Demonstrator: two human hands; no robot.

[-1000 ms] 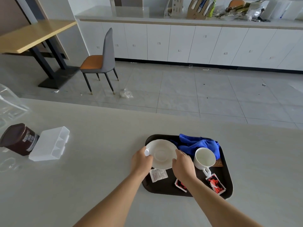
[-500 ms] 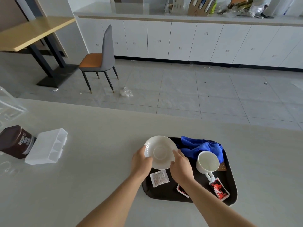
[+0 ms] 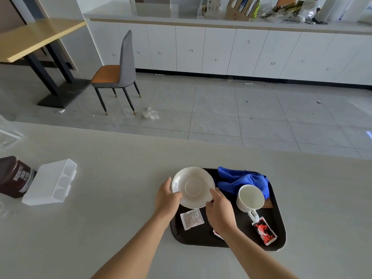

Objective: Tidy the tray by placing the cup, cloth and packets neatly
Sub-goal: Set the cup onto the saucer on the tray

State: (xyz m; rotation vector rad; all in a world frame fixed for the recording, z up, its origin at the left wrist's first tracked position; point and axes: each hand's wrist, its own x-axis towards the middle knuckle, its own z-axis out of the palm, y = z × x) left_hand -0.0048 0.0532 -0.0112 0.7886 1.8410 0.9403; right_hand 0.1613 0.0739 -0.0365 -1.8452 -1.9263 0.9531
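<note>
From the head camera, a dark tray (image 3: 201, 238) sits on a pale counter (image 3: 100, 218), close to the person's side. Both hands meet at a white saucer (image 3: 193, 187) over the tray's far-left corner, its left rim reaching past the tray's edge. The left hand (image 3: 168, 198) grips the saucer's left rim with the thumb laid over the top. The right hand (image 3: 220, 210) holds the near-right rim with curled fingers. Whether the saucer rests on the tray or is held just clear of it cannot be told. A crumpled blue cloth (image 3: 241, 179) lies in the tray's far-right part, just beside the saucer. A white cup (image 3: 250, 198) stands upright in front of the cloth and touching it, its handle pointing toward the person. A white packet (image 3: 191, 219) lies flat on the tray between the two wrists, just below the saucer. A red packet (image 3: 264, 232) lies by the cup's handle near the tray's right corner. A second red one (image 3: 217, 233) is mostly hidden under the right wrist. A small brown packet (image 3: 267, 203) peeks out to the right of the cup. Well apart, at the counter's left, a brown cocoa jar (image 3: 14, 177) lies on its side — touching a clear plastic organizer (image 3: 51, 183). Beyond the counter, a grey chair (image 3: 118, 75) stands on the tiled floor.
</note>
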